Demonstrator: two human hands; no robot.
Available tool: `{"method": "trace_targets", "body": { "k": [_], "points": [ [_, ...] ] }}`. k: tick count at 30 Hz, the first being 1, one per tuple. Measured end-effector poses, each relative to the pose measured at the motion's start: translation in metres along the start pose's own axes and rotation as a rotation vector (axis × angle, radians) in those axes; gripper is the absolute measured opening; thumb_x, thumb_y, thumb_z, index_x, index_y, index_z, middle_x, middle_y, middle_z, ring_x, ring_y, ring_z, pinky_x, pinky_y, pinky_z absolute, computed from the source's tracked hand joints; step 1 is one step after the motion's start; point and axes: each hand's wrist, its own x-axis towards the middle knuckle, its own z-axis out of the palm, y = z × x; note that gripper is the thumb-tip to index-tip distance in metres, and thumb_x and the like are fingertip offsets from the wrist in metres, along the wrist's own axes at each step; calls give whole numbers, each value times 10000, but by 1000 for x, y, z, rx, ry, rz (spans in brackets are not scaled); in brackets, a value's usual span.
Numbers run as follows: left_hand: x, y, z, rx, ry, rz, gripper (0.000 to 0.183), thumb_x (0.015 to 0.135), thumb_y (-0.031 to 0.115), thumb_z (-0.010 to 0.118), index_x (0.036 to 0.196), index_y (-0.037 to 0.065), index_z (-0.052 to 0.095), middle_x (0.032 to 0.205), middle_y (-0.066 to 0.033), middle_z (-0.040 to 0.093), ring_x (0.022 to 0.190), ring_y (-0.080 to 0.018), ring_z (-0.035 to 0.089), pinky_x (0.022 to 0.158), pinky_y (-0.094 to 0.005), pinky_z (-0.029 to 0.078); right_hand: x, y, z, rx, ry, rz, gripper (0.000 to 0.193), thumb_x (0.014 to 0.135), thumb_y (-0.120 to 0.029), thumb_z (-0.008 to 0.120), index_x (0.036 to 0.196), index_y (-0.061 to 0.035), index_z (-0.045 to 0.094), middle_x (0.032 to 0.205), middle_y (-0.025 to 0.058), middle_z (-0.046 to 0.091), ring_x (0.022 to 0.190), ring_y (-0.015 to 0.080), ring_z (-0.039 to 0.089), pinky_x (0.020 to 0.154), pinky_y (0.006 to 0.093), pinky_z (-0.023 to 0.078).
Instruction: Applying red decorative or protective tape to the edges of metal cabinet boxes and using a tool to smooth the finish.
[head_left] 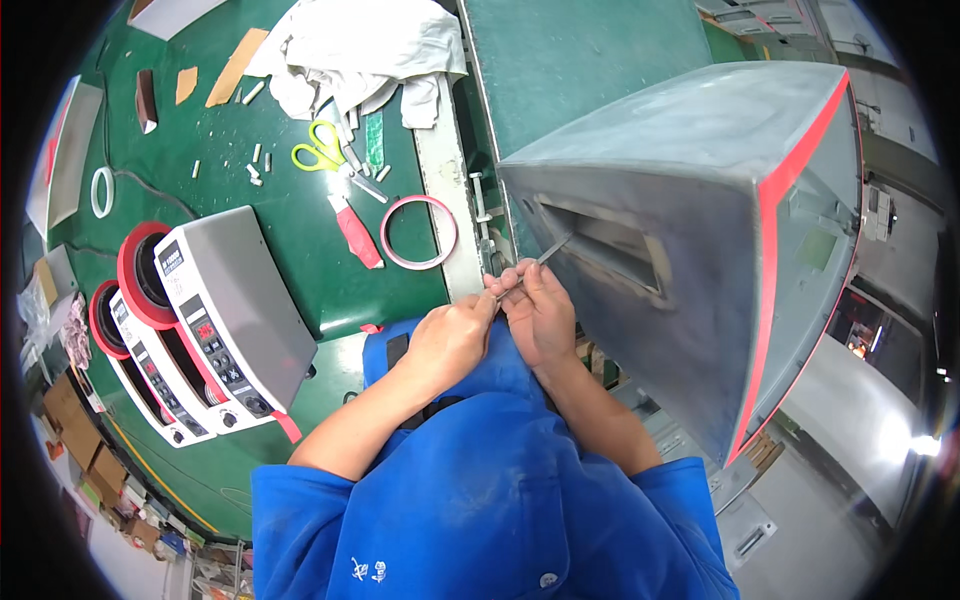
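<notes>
A thin pointed metal tool (553, 249), much like a slim file, slants up and to the right, its tip at the edge of a rectangular opening (610, 250). That opening is in the dark face of a large grey metal housing (660, 310). My left hand (453, 343) is closed around the tool's lower end. Thumb and fingers of my right hand (541, 315) pinch the tool further up, close to the housing. Both hands are together in front of my body. The tool's lower end is mostly hidden by my fingers.
On the green table (340, 270) are two tape dispensers (240, 300), a pink tape roll (388, 232), yellow-green scissors (318, 148), a knife with a red-wrapped handle (357, 238), a white cloth (365, 50) and several small white pieces. Red tape (765, 260) lines the housing's edge.
</notes>
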Motion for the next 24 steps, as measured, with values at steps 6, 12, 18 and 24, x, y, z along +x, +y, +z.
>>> {"method": "trace_targets", "body": {
  "k": [6, 12, 18, 24],
  "points": [
    [-2, 10, 1, -66, 48, -1, 149, 809, 46, 501, 950, -1, 501, 677, -173, 554, 577, -345, 560, 508, -428, 447, -3, -12, 3, -31, 63, 38, 182, 934, -195, 382, 876, -40, 459, 764, 56, 487, 759, 171, 514, 946, 391, 375],
    [6, 5, 11, -219, 77, 22, 181, 860, 96, 459, 964, -26, 545, 686, -162, 579, 533, -305, 553, 478, -373, 449, 2, -20, 3, -121, 57, 27, 233, 935, -193, 380, 962, 20, 470, 840, 111, 552, 807, 202, 559, 907, 368, 414],
    [-10, 28, -2, -1437, -5, -535, 215, 907, 145, 418, 906, 11, 586, 723, -26, 585, 551, -82, 510, 458, -192, 387, -63, -38, 20, -1448, -11, -702, 331, 836, -74, 520, 1153, 4, 460, 1118, 187, 506, 1004, 294, 521, 851, 357, 431],
    [-13, 58, -5, -1864, -122, -487, 161, 874, 141, 453, 901, 34, 570, 793, -3, 564, 775, -92, 527, 663, -236, 426, -73, -58, 22, -1829, -450, -1127, 401, 596, -45, 628, 995, -70, 605, 1111, 75, 549, 849, 226, 506, 726, 316, 436]
  ]
}}
